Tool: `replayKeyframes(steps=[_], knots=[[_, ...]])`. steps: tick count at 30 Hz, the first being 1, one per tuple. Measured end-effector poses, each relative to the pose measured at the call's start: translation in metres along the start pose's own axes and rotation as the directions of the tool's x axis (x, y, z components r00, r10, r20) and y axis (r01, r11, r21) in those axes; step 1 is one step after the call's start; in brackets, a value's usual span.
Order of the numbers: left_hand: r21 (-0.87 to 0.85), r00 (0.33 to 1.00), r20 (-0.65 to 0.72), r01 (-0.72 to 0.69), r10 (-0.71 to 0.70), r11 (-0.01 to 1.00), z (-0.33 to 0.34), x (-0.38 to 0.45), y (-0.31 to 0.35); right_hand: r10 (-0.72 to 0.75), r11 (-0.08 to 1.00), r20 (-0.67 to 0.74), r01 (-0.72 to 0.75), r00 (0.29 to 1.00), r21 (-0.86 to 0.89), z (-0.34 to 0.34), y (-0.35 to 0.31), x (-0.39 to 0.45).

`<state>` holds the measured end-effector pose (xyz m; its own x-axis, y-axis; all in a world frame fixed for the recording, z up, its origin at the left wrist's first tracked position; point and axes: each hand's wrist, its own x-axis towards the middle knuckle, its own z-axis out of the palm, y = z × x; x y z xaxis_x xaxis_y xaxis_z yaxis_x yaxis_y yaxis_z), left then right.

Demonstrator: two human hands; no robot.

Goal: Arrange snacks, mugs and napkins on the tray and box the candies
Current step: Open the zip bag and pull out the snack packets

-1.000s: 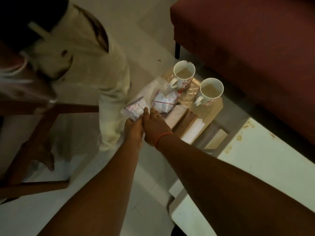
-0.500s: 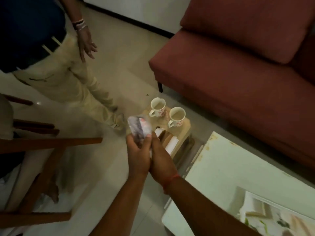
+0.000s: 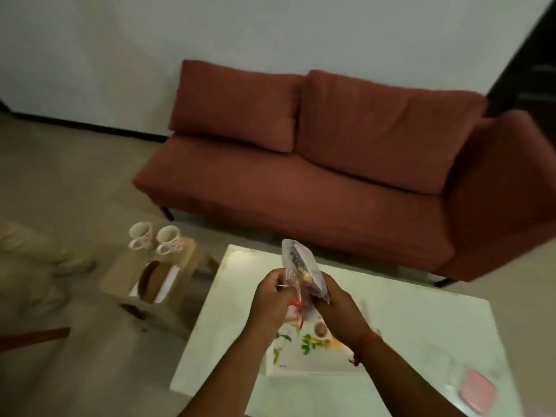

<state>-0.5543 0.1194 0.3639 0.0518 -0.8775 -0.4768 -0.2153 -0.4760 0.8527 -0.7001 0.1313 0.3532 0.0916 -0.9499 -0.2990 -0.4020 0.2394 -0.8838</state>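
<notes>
Clear plastic snack packet [image 3: 304,270] is now up off the low wooden stool [image 3: 183,266] & over the white worktop [image 3: 421,314], above the floral tray [image 3: 313,356]; placing comes next, I'd say. Left hand [image 3: 270,299] & right hand [image 3: 337,305] both grip it. Contents blurred; pink box [image 3: 478,395] partly cut off; white mugs [image 3: 153,239] sit on the stool.

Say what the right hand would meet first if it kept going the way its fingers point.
The right hand points up-left into the clear snack bag, already in its grip; just past it sits the left hand. Depth is hard to judge from this one view.
</notes>
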Motion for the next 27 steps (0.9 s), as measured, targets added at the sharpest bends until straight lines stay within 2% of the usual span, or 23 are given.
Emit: replayKeyframes(steps=[4, 8, 13, 16, 19, 23, 27], knots=[[-0.195, 0.998, 0.059, 0.025, -0.013, 0.980, 0.078, -0.044, 0.035, 0.036, 0.999, -0.144, -0.031, 0.989, 0.034, -0.095, 0.037, -0.048], [-0.417, 0.992, 0.121, 0.077, -0.029, 0.905, 0.129, -0.075, 0.076, 0.138, 0.981, -0.278, -0.093, 0.951, 0.170, -0.167, 0.081, -0.076], [-0.550, 0.983, 0.185, 0.083, 0.024, 0.831, 0.163, -0.096, 0.117, 0.246, 0.928, -0.334, -0.121, 0.910, 0.352, -0.213, 0.114, -0.103], [-0.577, 0.980, 0.193, 0.073, 0.049, 0.813, 0.176, -0.104, 0.132, 0.298, 0.933, -0.411, -0.173, 0.862, 0.315, -0.222, 0.126, -0.115], [-0.596, 0.978, 0.199, 0.073, 0.059, 0.800, 0.181, -0.109, 0.144, 0.257, 0.925, -0.461, -0.078, 0.849, 0.371, -0.225, 0.114, -0.134], [-0.671, 0.988, 0.147, 0.063, 0.049, 0.738, 0.175, -0.107, 0.160, 0.109, 0.878, -0.341, 0.070, 0.934, 0.474, -0.222, 0.083, -0.167], [-0.711, 0.997, 0.073, 0.054, -0.003, 0.701, 0.153, -0.100, 0.172, -0.021, 0.789, -0.319, 0.212, 0.948, 0.577, -0.211, 0.073, -0.182]])
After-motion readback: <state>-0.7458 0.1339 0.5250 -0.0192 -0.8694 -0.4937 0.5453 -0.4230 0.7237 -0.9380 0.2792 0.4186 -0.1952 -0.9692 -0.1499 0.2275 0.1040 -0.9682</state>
